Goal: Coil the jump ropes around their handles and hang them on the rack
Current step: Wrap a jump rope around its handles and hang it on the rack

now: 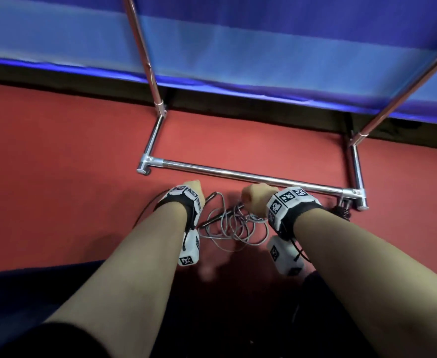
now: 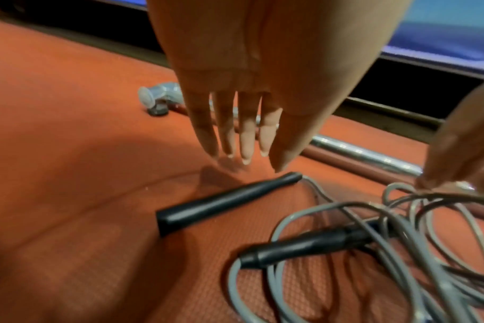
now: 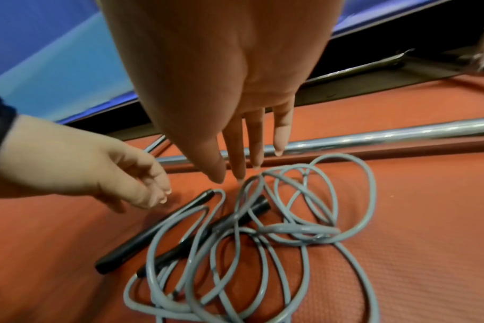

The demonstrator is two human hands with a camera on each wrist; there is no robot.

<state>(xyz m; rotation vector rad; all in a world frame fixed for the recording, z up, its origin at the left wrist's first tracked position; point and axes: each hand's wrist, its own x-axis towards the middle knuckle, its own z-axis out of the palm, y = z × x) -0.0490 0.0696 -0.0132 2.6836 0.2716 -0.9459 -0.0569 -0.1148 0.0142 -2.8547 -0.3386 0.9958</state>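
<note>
A grey jump rope (image 1: 234, 226) lies in a loose tangle on the red floor, just in front of the rack's chrome base bar (image 1: 251, 175). Its two black handles (image 2: 224, 205) (image 2: 304, 244) lie side by side at the left of the tangle, the second one under rope loops. My left hand (image 2: 243, 159) hovers over the first handle's rope end, fingers straight, holding nothing. My right hand (image 3: 235, 174) points down with straight fingers. Its thumb and forefinger tips are at the top of a rope loop (image 3: 252, 179) without gripping it.
The rack's chrome uprights (image 1: 141, 47) rise from the base toward a blue padded wall (image 1: 238, 47). A dark coiled object (image 1: 342, 210) lies by the rack's right foot (image 1: 362, 202). Red matting (image 1: 57, 164) stretches out to the left.
</note>
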